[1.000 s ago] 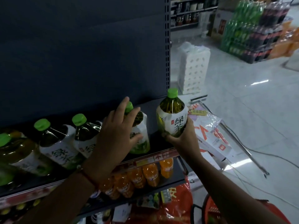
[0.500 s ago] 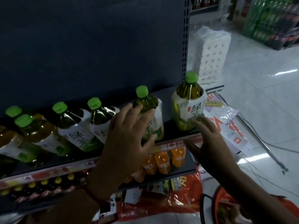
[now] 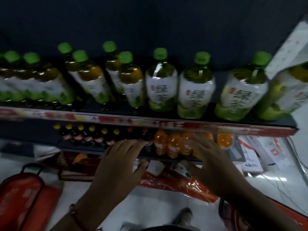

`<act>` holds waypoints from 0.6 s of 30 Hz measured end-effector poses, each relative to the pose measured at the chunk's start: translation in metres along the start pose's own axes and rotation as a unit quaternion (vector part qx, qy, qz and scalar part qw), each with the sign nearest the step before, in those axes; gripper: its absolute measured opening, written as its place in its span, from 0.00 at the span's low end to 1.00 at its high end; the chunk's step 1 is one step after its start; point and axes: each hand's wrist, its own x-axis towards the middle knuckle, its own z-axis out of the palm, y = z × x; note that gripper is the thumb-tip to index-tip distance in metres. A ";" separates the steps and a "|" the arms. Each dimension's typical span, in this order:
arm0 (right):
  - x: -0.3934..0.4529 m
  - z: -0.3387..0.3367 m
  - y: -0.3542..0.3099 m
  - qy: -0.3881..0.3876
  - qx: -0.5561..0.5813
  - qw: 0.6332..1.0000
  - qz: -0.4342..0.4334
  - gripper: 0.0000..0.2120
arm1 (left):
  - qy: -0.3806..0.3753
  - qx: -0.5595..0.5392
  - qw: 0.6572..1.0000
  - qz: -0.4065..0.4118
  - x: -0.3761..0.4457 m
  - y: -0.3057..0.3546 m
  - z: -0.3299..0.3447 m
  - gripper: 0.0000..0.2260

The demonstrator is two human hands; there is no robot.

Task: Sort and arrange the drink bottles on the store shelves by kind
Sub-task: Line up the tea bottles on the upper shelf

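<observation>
both hands (image 3: 120, 165) (image 3: 215, 165) dropped off green tea bottles (image 3: 195, 90), spread, empty; orange bottles (image 3: 174, 144) partly hidden.

Legible: 绿茶 in large dark characters on the white labels of 3 green-capped bottles: (image 3: 161, 90), (image 3: 195, 95), (image 3: 242, 95). Each has a small red mark left of the characters, unreadable. Labels further left are motion-blurred. The shelf-edge price strip (image 3: 166, 122) has red and yellow print, too smeared to read.
</observation>
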 end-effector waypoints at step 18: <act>0.111 0.130 -0.302 -0.099 0.064 0.983 -0.144 0.26 | 0.062 -0.008 0.965 -0.254 -0.173 -0.286 -0.094 0.22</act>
